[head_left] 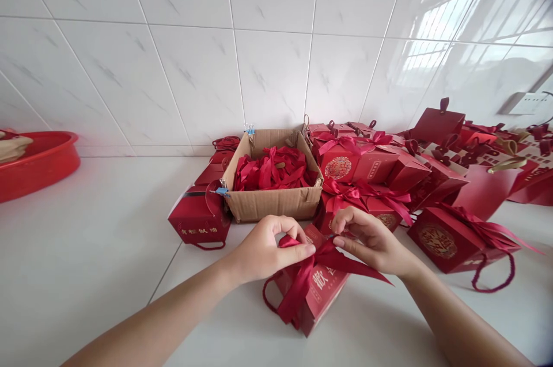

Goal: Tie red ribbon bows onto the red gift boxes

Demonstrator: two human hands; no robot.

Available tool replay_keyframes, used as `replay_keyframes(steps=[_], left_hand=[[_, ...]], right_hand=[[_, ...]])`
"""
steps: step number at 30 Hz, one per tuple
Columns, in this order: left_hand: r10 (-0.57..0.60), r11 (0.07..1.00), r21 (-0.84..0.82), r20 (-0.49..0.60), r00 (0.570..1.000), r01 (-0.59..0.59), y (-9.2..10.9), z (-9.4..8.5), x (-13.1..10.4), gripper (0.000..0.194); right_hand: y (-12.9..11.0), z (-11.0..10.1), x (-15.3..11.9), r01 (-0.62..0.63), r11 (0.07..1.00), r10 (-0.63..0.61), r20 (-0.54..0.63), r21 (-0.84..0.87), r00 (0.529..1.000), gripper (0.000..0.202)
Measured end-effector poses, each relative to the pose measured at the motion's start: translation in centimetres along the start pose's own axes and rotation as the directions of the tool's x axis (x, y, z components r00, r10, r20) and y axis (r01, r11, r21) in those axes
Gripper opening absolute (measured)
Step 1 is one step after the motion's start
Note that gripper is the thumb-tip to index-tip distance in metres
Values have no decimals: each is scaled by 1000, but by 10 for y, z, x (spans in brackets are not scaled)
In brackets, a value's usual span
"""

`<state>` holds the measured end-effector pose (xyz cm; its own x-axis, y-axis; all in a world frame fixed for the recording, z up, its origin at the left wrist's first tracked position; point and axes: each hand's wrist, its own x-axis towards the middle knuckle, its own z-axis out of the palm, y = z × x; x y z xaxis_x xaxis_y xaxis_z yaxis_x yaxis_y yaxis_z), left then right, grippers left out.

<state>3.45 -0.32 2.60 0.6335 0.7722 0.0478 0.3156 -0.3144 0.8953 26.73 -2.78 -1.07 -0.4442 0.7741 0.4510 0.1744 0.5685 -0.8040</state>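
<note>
A small red gift box [322, 295] with pale printed characters stands at an angle on the white surface in front of me. Across its top lies a red satin ribbon [298, 292], its pointed tails hanging left and stretching right. My left hand [268, 249] pinches a loop of this ribbon between thumb and fingers. On the other side, my right hand [374, 243] has thumb and forefinger closed on the ribbon near the knot; its grip is partly hidden. A dark red cord handle [270, 295] curves out at the box's left.
Behind my hands sits an open cardboard box [276, 205] of red ribbons [276, 168]. Red boxes [201, 211] stand left of it. Several bow-tied boxes [354, 159] are stacked right, one box [458, 240] nearer. A red basin [38, 162] is far left, against the tiled wall.
</note>
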Motion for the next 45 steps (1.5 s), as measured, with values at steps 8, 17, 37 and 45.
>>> replay_keyframes(steps=[8, 17, 37, 45], left_hand=[[-98, 994, 27, -115, 988, 102, 1, 12, -1, 30], [45, 998, 51, -90, 995, -41, -2, 15, -3, 54], [-102, 995, 6, -54, 993, 103, 8, 11, -5, 26], [-100, 993, 50, -122, 987, 107, 4, 16, -2, 26]], right_hand=[[-1, 4, -2, 50, 998, -52, -54, -43, 997, 12], [0, 9, 1, 85, 995, -75, -179, 49, 981, 14], [-2, -1, 7, -230, 968, 216, 134, 97, 967, 28], [0, -8, 9, -348, 936, 347, 259, -44, 901, 41]])
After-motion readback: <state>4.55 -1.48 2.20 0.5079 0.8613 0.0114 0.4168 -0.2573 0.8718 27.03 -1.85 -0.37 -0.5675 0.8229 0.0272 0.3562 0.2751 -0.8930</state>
